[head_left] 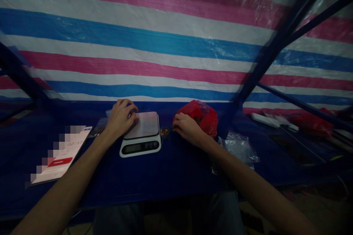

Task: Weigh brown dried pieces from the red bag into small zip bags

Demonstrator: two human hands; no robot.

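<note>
A small white kitchen scale [141,140] with a grey weighing plate stands on the dark blue table [165,176]. My left hand [120,117] rests at the plate's left edge, fingers curled loosely with the tips near the plate; I see nothing in it. My right hand [186,127] lies on the table just right of the scale, fingers curled in, beside a crumpled red plastic bag [202,115]. A small pile of brownish bits [164,131] lies between the scale and my right hand. What the right fingers hold, if anything, is hidden.
A phone or tablet [62,156] with a lit screen lies at the left. Clear plastic bags [239,148] lie right of my right forearm. White tools and another red bag [311,123] sit far right. Striped tarpaulin and blue metal poles [278,40] enclose the table.
</note>
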